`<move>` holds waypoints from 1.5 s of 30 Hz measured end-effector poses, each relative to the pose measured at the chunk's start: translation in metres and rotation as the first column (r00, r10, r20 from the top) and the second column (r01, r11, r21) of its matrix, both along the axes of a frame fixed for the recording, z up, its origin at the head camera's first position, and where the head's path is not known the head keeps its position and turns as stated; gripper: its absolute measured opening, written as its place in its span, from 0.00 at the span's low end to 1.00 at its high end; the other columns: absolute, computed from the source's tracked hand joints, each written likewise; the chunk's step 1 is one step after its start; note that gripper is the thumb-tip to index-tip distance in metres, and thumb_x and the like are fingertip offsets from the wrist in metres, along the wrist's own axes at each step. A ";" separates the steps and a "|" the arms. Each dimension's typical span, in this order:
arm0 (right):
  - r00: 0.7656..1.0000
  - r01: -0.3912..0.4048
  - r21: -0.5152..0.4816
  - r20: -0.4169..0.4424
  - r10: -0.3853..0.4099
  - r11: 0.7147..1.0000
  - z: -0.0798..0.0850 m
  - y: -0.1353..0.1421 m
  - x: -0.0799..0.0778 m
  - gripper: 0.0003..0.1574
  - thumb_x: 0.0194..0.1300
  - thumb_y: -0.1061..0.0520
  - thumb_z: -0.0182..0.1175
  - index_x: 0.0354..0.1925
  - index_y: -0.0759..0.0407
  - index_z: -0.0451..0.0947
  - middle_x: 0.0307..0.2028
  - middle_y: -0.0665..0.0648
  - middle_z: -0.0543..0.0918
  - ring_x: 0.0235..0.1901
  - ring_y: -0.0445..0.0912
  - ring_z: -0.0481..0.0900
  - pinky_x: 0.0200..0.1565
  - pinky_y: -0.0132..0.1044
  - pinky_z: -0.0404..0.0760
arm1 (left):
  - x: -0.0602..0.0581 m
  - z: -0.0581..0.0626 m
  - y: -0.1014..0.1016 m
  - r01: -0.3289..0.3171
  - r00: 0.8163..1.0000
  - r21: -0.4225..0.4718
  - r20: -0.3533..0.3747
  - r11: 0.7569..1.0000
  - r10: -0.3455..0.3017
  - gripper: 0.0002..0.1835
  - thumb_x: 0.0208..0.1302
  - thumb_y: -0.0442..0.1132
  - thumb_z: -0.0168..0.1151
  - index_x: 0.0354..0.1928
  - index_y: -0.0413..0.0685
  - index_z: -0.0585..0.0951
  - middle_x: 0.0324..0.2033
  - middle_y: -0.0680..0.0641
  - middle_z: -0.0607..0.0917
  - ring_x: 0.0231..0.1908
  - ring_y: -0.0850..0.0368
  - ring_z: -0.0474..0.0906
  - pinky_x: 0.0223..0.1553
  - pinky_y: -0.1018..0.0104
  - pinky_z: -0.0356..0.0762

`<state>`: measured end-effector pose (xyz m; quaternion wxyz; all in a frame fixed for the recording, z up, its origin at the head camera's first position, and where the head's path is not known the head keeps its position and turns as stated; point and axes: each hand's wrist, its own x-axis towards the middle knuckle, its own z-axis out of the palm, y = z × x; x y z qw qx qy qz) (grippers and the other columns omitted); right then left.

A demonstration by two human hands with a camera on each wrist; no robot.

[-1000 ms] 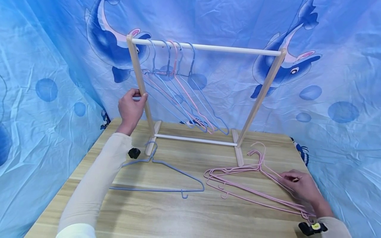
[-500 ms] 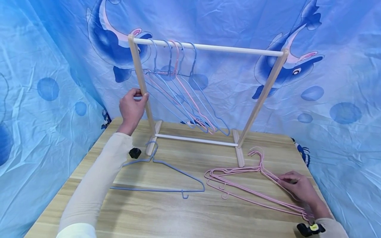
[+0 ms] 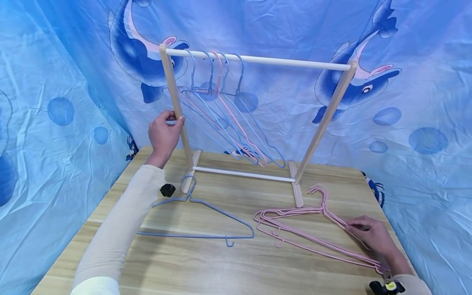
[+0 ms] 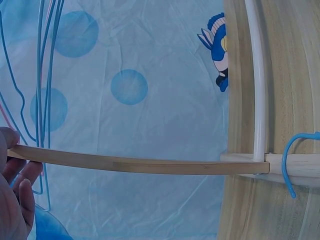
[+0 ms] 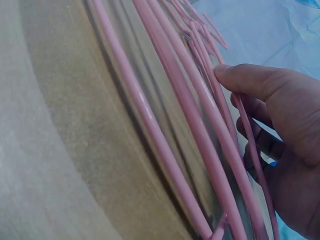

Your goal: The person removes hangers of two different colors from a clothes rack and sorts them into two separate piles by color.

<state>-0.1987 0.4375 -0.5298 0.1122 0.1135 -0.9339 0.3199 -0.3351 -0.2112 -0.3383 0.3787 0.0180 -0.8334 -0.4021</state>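
My left hand [image 3: 164, 135] grips the left wooden post [image 3: 168, 78] of a small clothes rack, thumb and fingers on either side of it. At the right of the table, my right hand [image 3: 372, 235] pinches a pink hanger [image 5: 257, 160] by its sloping shoulder, the thumb on the wire and the fingers behind. That hanger lies over other pink hangers [image 3: 323, 209], their hooks close together. Several hangers hang from the rack's white rail [image 3: 287, 62], toward its left end: blue ones [image 3: 241, 78] and a pink one [image 3: 220, 78] among them.
A blue hanger [image 3: 195, 236] lies flat on the wooden table [image 3: 206, 270], its hook by the rack's left foot [image 3: 187, 184]. The right foot [image 3: 297, 194] stands just behind the pink hangers. A blue dolphin-print curtain [image 3: 276, 24] surrounds the table.
The top pink hanger has come down closer to the other pink ones, its hook dropping beside theirs, with my right hand still on it. My left hand has stayed on the post.
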 end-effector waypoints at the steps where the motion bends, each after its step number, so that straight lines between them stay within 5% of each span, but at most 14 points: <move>1: 1.000 0.001 -0.001 0.005 -0.001 1.000 0.000 0.000 0.001 0.07 0.56 0.61 0.77 0.36 0.52 0.91 0.33 0.45 0.88 0.35 0.28 0.79 0.37 0.20 0.74 | 0.000 0.000 0.000 0.000 1.000 0.001 -0.001 1.000 0.000 0.16 0.70 0.48 0.66 0.48 0.42 0.86 0.42 0.42 0.90 0.41 0.47 0.89 0.41 0.50 0.83; 12: 0.998 -0.013 -0.005 0.062 0.014 1.000 0.025 -0.011 -0.011 0.12 0.65 0.57 0.71 0.45 0.60 0.88 0.38 0.56 0.89 0.35 0.28 0.79 0.34 0.27 0.79 | 0.000 -0.001 -0.001 -0.006 1.000 -0.003 -0.002 1.000 0.006 0.16 0.71 0.49 0.66 0.47 0.42 0.86 0.42 0.42 0.90 0.42 0.47 0.88 0.41 0.50 0.83; 22: 0.999 -0.013 -0.040 0.037 0.014 0.999 0.084 -0.057 -0.032 0.22 0.74 0.48 0.63 0.57 0.61 0.83 0.49 0.63 0.87 0.40 0.24 0.77 0.38 0.26 0.79 | 0.001 -0.001 0.000 -0.002 1.000 -0.007 0.002 1.000 0.002 0.16 0.71 0.49 0.66 0.48 0.43 0.86 0.42 0.43 0.90 0.42 0.49 0.88 0.39 0.51 0.84; 26: 0.999 0.003 -0.119 0.042 0.002 0.993 0.116 -0.084 -0.041 0.25 0.75 0.45 0.60 0.61 0.60 0.81 0.50 0.57 0.87 0.40 0.26 0.77 0.37 0.27 0.80 | 0.002 -0.001 0.000 0.000 1.000 -0.007 -0.002 1.000 0.000 0.16 0.71 0.49 0.66 0.48 0.43 0.86 0.42 0.43 0.90 0.42 0.49 0.89 0.39 0.52 0.84; 32: 0.998 0.004 -0.362 0.064 0.021 0.932 0.164 -0.130 -0.054 0.31 0.75 0.43 0.60 0.62 0.66 0.79 0.42 0.38 0.84 0.41 0.33 0.82 0.41 0.24 0.82 | 0.002 0.000 0.000 -0.006 1.000 -0.001 -0.010 1.000 0.006 0.16 0.70 0.48 0.66 0.47 0.42 0.86 0.42 0.42 0.90 0.41 0.48 0.89 0.40 0.50 0.84; 39: 0.996 -0.044 -0.475 0.046 0.075 0.879 0.210 -0.182 -0.069 0.33 0.74 0.40 0.60 0.62 0.64 0.79 0.46 0.45 0.85 0.47 0.41 0.83 0.46 0.26 0.83 | 0.000 0.000 -0.001 0.003 1.000 -0.006 -0.010 1.000 -0.003 0.16 0.71 0.49 0.66 0.47 0.43 0.86 0.42 0.42 0.90 0.42 0.48 0.88 0.39 0.51 0.85; 45: 0.983 -0.107 -0.554 0.064 0.170 0.826 0.234 -0.221 -0.082 0.31 0.73 0.42 0.62 0.60 0.64 0.81 0.45 0.47 0.87 0.45 0.41 0.84 0.46 0.28 0.84 | 0.001 0.000 0.000 0.003 1.000 -0.005 -0.009 1.000 -0.003 0.15 0.70 0.48 0.67 0.47 0.43 0.86 0.41 0.41 0.90 0.40 0.45 0.88 0.39 0.49 0.84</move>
